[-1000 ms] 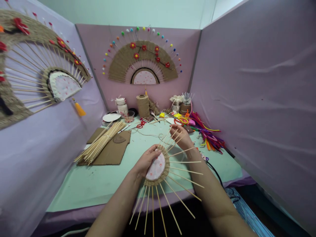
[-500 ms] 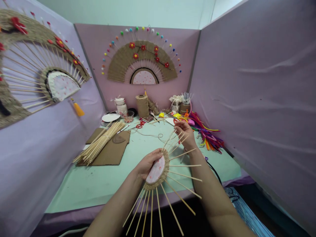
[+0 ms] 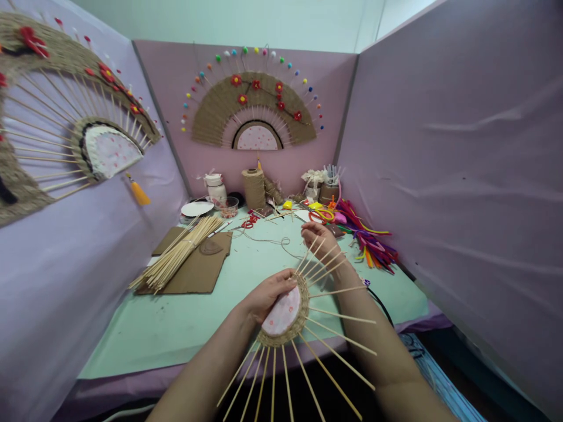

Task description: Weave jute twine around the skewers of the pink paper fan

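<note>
My left hand (image 3: 273,293) grips the flat edge of a half-round fan base (image 3: 281,313), thumb on top. The base has a white face with small pink-red marks and a rim wound with twine (image 3: 303,305). Thin bamboo sticks (image 3: 341,315) spread out from this rim like rays, to the right and downward. Beyond the uppermost sticks, my right hand (image 3: 325,243) is raised with its fingers curled together in a pinch. Whatever lies between those fingertips is too small to make out. A loose thin cord (image 3: 264,239) lies on the table behind the fan base.
At left, a bundle of bamboo sticks (image 3: 182,252) rests on brown cardboard (image 3: 222,258). Red scissors (image 3: 250,221), a twine spool (image 3: 254,189) and a white bottle (image 3: 215,189) stand toward the back. Colourful pipe cleaners (image 3: 373,240) lie at right. A finished fan (image 3: 211,120) hangs on the back panel.
The fan base has shifted slightly right and down and turned a little in my left hand. My right hand has moved a little left and down, beyond the upper sticks.
</note>
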Motion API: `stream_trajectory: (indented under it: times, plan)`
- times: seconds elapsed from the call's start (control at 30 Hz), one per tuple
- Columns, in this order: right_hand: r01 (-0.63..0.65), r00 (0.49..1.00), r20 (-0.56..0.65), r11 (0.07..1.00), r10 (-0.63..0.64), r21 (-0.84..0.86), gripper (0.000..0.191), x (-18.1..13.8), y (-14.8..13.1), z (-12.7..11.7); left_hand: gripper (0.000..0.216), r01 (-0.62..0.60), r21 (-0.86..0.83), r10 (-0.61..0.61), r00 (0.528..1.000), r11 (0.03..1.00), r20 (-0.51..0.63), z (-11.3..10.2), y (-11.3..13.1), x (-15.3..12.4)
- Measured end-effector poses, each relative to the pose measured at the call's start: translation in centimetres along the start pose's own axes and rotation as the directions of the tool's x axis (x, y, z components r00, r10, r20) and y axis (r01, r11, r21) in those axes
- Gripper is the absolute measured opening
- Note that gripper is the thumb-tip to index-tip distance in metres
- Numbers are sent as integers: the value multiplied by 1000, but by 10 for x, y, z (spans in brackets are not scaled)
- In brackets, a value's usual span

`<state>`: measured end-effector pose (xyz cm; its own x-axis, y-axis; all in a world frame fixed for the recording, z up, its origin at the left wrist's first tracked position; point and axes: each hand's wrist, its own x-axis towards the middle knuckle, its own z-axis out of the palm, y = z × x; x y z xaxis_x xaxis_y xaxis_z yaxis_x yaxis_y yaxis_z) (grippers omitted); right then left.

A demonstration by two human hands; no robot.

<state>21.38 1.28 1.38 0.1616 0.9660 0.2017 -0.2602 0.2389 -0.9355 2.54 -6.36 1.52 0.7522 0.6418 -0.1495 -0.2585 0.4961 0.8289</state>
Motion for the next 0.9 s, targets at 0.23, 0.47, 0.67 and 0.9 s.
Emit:
stream_trajectory:
  times: [0.23, 0.47, 0.67, 0.9]
  plan:
    - [104, 966, 259, 927, -8, -361, 18, -19, 36, 52, 29, -50, 83, 48, 998, 995, 27, 7, 0, -2]
    - [205, 930, 367, 868, -28, -453, 12, -29, 43, 67, 36, -88, 119, 94, 995, 989, -40, 2, 1, 2]
    - [139, 952, 307, 883, 6, -449, 8, -27, 45, 59, 40, -150, 193, 180, 973, 970, -147, 1, 6, 3]
    - [51, 974, 221, 898, 52, -436, 7, -21, 53, 46, 47, -217, 234, 282, 912, 948, -298, -7, 17, 2]
